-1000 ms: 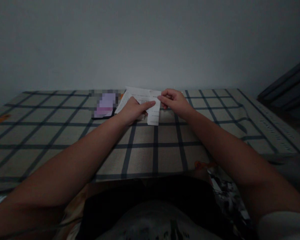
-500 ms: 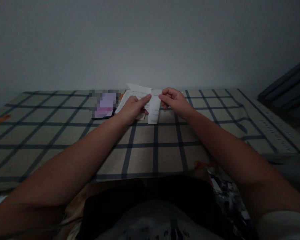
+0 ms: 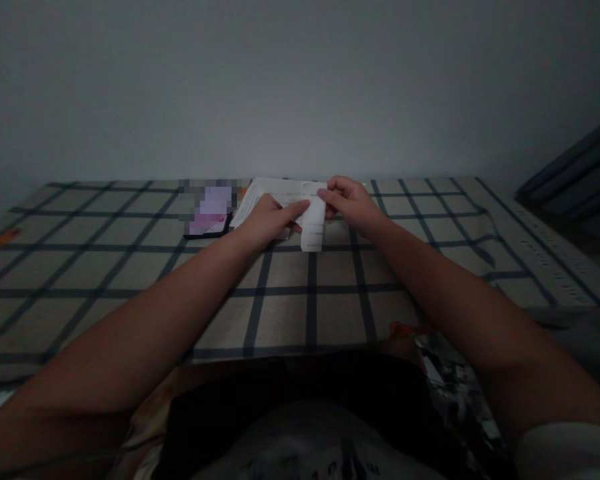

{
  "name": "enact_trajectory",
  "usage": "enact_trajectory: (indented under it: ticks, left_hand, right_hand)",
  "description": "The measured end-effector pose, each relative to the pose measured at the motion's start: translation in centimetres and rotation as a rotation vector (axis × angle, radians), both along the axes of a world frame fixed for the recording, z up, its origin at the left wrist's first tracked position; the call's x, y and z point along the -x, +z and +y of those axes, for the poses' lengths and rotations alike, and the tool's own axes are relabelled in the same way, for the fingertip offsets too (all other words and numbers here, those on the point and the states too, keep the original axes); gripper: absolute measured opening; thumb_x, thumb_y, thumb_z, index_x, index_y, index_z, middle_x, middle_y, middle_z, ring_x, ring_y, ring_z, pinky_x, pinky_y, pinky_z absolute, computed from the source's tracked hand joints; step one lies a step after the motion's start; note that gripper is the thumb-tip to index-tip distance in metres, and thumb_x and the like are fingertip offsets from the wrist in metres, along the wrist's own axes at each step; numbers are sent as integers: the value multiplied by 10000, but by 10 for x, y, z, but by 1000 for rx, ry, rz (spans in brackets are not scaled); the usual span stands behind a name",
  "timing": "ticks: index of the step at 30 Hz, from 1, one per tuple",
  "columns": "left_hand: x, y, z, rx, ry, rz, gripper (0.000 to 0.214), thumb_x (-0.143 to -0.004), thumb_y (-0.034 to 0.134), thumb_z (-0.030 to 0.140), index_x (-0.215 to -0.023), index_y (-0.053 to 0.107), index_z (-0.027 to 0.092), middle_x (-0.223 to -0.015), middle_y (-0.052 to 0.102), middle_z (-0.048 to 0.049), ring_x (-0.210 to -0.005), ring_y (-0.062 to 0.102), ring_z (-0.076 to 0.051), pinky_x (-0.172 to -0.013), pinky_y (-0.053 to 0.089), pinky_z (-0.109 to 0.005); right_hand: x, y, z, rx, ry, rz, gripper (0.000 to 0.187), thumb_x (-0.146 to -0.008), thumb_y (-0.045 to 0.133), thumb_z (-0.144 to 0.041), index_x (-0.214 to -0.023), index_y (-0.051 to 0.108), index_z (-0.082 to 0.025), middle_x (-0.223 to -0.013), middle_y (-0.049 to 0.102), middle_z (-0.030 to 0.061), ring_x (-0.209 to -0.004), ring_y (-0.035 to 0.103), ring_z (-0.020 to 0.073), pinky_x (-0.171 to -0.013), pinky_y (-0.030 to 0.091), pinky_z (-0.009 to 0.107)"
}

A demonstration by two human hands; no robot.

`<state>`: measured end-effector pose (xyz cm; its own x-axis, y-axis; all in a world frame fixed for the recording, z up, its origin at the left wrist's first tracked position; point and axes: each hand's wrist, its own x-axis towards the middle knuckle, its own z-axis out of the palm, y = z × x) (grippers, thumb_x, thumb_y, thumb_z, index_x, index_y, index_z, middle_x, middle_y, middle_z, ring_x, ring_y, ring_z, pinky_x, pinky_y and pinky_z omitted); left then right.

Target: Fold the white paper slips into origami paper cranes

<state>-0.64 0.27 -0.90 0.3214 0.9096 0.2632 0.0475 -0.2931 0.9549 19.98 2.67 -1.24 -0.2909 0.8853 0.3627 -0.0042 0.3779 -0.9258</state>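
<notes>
A white sheet of paper with faint print is held up between both hands, a folded strip of it hanging down. My left hand grips it from the left, thumb on top and fingers partly hidden behind. At its upper right edge, my right hand pinches the sheet between thumb and curled fingers. More printed papers lie on the tablecloth, partly covered by my left hand.
A phone with a lit, pixelated screen lies left of the papers. The checked tablecloth covers the table, with a plain wall behind it. A dark slatted object stands at the right.
The paper's raised upper left flap has come down flatter. The hanging strip and my left thumb have shifted slightly right and down; my right hand has hardly moved.
</notes>
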Motion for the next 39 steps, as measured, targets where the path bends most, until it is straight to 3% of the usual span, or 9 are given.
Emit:
enact_trajectory:
  ticks: [10, 21, 25, 34, 39]
  left_hand:
    - [1, -7, 5, 36, -26, -33, 518, -831, 884, 452, -1225, 780, 134, -1223, 817, -130, -915, 786, -190, -652, 648, -215]
    - [1, -6, 2, 75, 19, -36, 401, -846, 874, 358, -1174, 786, 144, -1152, 830, -102, -828, 771, -151, -631, 640, -201]
    - [0, -8, 3, 74, -8, -64, 443, -835, 887, 365, -1210, 781, 156, -1229, 818, -103, -925, 788, -177, -671, 663, -219]
    - [-1, -8, 1, 65, -52, -22, 462, -857, 874, 448, -1221, 799, 174, -1225, 821, -104, -904, 797, -182, -745, 680, -268]
    - [0, -8, 4, -47, 80, -57, 490, -875, 820, 580, -1154, 807, 177, -1203, 824, -101, -989, 794, -225, -772, 668, -292]
  right_hand:
    - [-1, -2, 4, -39, -31, -22, 467, -810, 817, -611, -828, 572, -214, -645, 590, -46, -549, 535, 84, -511, 435, 231]
    - [-1, -1, 2, -49, -6, -41, 534, -815, 794, -697, -822, 550, -222, -655, 563, -41, -571, 510, 95, -532, 431, 245]
    - [-1, -1, 2, -54, -23, -48, 563, -804, 801, -718, -799, 525, -227, -651, 549, -42, -571, 512, 98, -521, 414, 239]
    - [1, 0, 0, -74, -50, -35, 562, -799, 788, -723, -780, 508, -236, -636, 510, -52, -569, 463, 96, -517, 394, 246]
    - [0, 1, 1, -121, -44, -53, 518, -847, 751, -715, -889, 572, -231, -753, 576, -22, -694, 540, 127, -638, 470, 271]
